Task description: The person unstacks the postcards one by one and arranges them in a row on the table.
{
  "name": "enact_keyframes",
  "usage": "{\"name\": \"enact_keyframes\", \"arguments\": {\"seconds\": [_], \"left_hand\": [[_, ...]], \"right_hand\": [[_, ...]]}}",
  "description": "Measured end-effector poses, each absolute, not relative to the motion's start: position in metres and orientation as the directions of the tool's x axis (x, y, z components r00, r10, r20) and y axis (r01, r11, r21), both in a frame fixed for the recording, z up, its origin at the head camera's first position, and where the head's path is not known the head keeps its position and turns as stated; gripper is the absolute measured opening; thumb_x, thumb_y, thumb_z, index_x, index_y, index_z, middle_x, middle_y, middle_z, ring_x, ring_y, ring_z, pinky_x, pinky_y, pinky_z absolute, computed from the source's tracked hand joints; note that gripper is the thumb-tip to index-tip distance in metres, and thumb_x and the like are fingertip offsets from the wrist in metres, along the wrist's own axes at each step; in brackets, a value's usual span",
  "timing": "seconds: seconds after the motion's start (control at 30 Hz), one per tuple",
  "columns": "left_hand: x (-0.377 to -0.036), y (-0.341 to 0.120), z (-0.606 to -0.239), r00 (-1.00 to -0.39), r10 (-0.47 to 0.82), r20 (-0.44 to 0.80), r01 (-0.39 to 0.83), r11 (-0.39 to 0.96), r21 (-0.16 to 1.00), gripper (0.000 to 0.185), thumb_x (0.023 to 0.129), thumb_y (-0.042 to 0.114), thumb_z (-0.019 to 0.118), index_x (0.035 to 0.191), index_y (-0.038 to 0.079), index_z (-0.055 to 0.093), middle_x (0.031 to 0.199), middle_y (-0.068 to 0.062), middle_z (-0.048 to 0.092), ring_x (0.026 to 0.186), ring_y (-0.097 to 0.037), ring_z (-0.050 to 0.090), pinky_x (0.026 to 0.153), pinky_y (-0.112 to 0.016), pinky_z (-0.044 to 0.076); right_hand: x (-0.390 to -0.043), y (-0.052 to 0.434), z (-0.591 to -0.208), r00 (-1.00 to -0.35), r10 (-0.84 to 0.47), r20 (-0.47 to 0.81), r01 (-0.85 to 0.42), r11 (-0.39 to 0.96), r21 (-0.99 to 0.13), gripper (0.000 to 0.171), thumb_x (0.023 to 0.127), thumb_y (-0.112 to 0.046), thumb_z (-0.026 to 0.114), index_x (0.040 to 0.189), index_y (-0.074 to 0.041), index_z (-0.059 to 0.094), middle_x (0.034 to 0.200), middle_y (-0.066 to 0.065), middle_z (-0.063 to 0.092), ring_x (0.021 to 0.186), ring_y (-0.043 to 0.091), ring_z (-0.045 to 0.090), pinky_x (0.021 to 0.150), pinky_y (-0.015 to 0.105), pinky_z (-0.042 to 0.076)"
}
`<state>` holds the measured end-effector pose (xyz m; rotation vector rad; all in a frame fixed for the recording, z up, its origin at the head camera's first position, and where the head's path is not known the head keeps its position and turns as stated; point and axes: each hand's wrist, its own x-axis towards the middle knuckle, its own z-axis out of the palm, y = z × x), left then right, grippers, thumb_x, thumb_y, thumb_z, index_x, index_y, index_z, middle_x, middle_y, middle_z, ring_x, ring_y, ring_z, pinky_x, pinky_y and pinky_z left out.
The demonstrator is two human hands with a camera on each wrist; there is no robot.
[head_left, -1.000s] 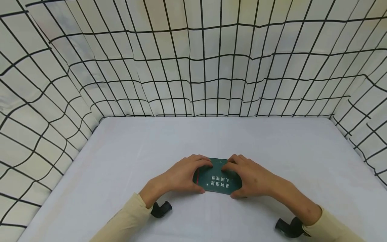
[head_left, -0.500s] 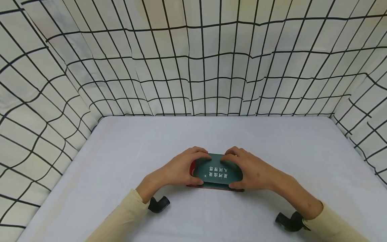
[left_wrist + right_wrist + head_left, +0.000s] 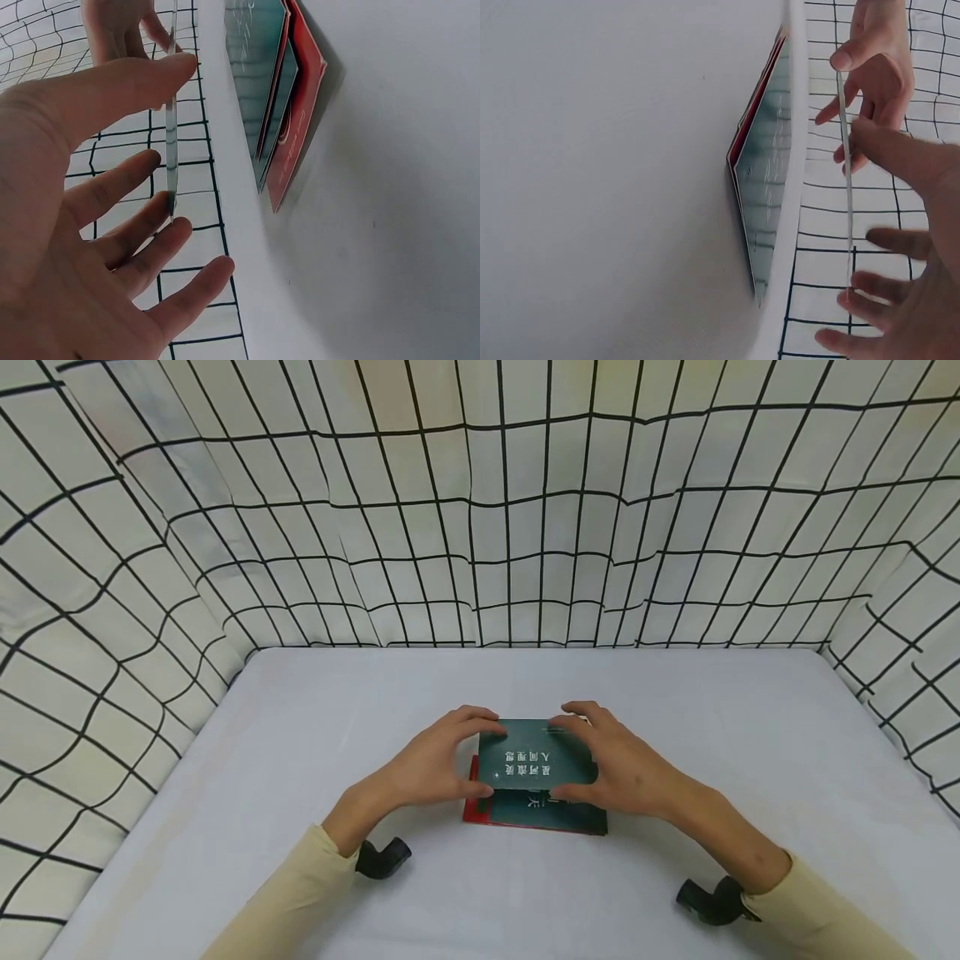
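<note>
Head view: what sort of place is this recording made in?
Probably a purpose-built recording booth, not a home or shop: a plain white table walled on three sides by a grid-patterned cloth, with both hands lifting a green card above a small stack.

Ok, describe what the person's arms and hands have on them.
Both hands, the left hand and the right hand, are bare. Each arm wears a long cream sleeve reaching the wrist, and a black camera mount sits under each wrist.

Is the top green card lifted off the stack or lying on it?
Lifted: both hands hold the green card by its edges, and the wrist views show air between it and the stack.
</note>
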<state>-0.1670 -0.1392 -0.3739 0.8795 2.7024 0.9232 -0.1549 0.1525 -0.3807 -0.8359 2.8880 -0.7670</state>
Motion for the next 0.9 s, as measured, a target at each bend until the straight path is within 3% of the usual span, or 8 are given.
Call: {"name": "enact_keyframes", "arguments": {"seconds": [0.23,0.43,0.67,0.9], "left_hand": [[-0.167,-0.147,-0.371,-0.851,0.519,0.083,0.456,0.651,0.606,0.069,0.078,0.021,0.091,0.141,0.018,0.061,0.155,-0.004,0.050,0.147,-0.029,0.045,0.116,-0.052,0.048],[-0.168,-0.150,-0.371,-0.863,0.496,0.099,0.441,0.642,0.627,0.072,0.077,0.019,0.093,0.142,0.017,0.061,0.155,-0.005,0.049,0.147,-0.030,0.045,0.116,-0.052,0.049],[-0.169,-0.153,-0.371,-0.862,0.487,0.143,0.458,0.624,0.633,0.071,0.078,0.016,0.092,0.141,0.014,0.060,0.155,-0.009,0.049,0.145,-0.032,0.047,0.112,-0.054,0.052],[-0.170,-0.155,-0.372,-0.867,0.477,0.144,0.448,0.621,0.643,0.069,0.079,0.015,0.090,0.141,0.012,0.060,0.156,-0.011,0.048,0.145,-0.035,0.046,0.110,-0.055,0.053]], "right_hand": [[-0.158,0.147,-0.380,-0.910,-0.399,0.110,-0.389,0.735,-0.555,0.084,0.092,-0.036,0.080,0.158,-0.009,0.035,0.157,0.016,0.042,0.140,0.039,0.052,0.111,0.057,0.052],[-0.159,0.139,-0.381,-0.927,-0.366,0.078,-0.326,0.688,-0.648,0.085,0.094,-0.029,0.078,0.160,-0.007,0.030,0.154,0.018,0.047,0.135,0.040,0.057,0.104,0.055,0.057],[-0.163,0.133,-0.380,-0.935,-0.342,0.088,-0.298,0.630,-0.717,0.084,0.093,-0.019,0.079,0.160,-0.005,0.029,0.139,0.022,0.058,0.103,0.029,0.068,0.086,0.043,0.064],[-0.165,0.132,-0.382,-0.941,-0.338,0.018,-0.194,0.494,-0.847,0.084,0.097,-0.007,0.072,0.162,-0.010,0.020,0.129,0.022,0.056,0.088,0.020,0.074,0.081,0.035,0.063]]}}
